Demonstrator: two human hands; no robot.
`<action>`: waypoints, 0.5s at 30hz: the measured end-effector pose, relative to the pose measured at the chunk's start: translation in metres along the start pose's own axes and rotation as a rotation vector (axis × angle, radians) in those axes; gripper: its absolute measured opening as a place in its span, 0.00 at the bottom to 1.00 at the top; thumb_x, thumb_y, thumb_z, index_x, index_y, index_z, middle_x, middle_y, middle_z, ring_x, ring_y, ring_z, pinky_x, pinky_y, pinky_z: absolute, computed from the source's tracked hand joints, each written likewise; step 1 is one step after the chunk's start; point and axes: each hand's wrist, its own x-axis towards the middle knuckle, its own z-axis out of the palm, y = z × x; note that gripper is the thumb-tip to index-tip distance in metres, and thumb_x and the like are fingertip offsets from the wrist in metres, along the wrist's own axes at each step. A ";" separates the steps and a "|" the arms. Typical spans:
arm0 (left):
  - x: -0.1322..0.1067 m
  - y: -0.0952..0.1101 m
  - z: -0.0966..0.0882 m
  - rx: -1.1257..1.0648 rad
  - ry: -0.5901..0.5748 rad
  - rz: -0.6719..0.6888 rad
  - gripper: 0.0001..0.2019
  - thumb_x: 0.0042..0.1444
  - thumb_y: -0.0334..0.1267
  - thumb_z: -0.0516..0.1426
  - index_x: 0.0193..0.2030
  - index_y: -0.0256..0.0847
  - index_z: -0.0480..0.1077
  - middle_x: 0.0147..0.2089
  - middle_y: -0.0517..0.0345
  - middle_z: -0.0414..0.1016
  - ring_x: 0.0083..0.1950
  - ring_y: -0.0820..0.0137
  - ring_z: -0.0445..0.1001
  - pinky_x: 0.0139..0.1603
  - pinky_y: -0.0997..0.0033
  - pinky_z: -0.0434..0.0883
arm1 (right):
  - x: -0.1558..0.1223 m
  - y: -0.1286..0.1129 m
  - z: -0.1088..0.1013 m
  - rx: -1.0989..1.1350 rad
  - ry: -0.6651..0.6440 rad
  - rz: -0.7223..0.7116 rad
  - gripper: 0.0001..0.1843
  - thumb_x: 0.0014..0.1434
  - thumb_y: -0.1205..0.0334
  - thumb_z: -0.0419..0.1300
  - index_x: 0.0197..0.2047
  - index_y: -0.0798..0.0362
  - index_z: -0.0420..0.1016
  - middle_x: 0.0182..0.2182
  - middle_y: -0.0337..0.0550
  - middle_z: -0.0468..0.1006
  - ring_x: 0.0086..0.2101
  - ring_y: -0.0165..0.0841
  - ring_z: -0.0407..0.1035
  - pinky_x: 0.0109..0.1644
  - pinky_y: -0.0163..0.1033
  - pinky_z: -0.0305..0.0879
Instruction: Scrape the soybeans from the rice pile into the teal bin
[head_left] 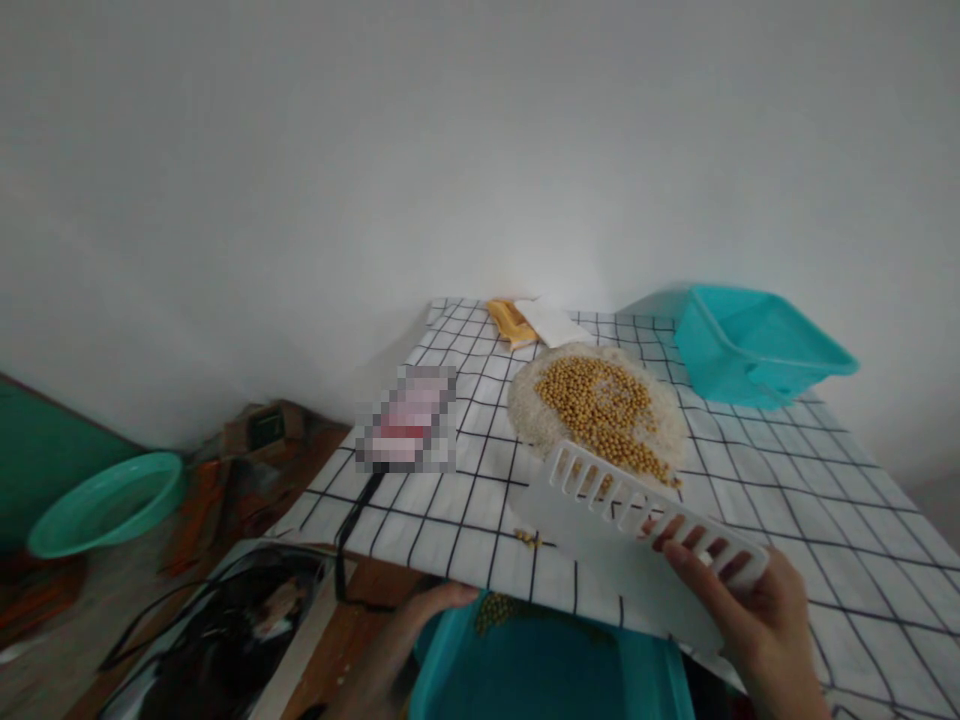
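Observation:
My right hand (pixel 757 610) grips a white plastic piece (pixel 600 530) with a row of slots along its upper edge; it stands tilted on the checked tablecloth. Just beyond it lies a pile of yellow soybeans (pixel 600 400) on top of white rice grains (pixel 529 400). Below the table's front edge, my left hand (pixel 405 630) is closed on the rim of a teal plastic bin (pixel 555 670). Some beans (pixel 495 610) show inside that bin. A few stray beans (pixel 527 538) lie near the cloth's front edge, left of the white piece.
Another teal bin (pixel 720 370) stands at the back right of the table (pixel 757 450). An orange packet (pixel 512 323) and a white sheet (pixel 555 322) lie at the back. A blurred-out pink object (pixel 409 420) with a black cable is at left. A green basin (pixel 112 505) is on the floor.

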 end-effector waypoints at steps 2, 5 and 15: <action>-0.001 0.004 0.001 0.015 -0.007 0.000 0.19 0.51 0.58 0.62 0.41 0.50 0.84 0.44 0.49 0.89 0.46 0.51 0.84 0.48 0.55 0.82 | -0.002 0.002 -0.002 -0.018 -0.040 -0.014 0.11 0.53 0.58 0.67 0.21 0.46 0.82 0.16 0.37 0.76 0.17 0.32 0.65 0.21 0.34 0.59; -0.009 0.018 0.001 0.026 -0.015 0.001 0.18 0.57 0.56 0.58 0.41 0.49 0.84 0.42 0.51 0.89 0.44 0.52 0.85 0.46 0.55 0.83 | -0.008 0.013 -0.009 -0.024 -0.043 -0.010 0.05 0.52 0.55 0.70 0.28 0.46 0.87 0.24 0.41 0.82 0.22 0.35 0.71 0.24 0.35 0.64; -0.008 -0.003 -0.007 0.096 0.005 0.143 0.20 0.57 0.58 0.59 0.46 0.50 0.83 0.47 0.50 0.88 0.47 0.53 0.84 0.52 0.54 0.81 | -0.022 0.087 -0.080 0.148 0.287 0.154 0.18 0.42 0.49 0.78 0.18 0.49 0.77 0.22 0.45 0.80 0.26 0.42 0.77 0.30 0.42 0.74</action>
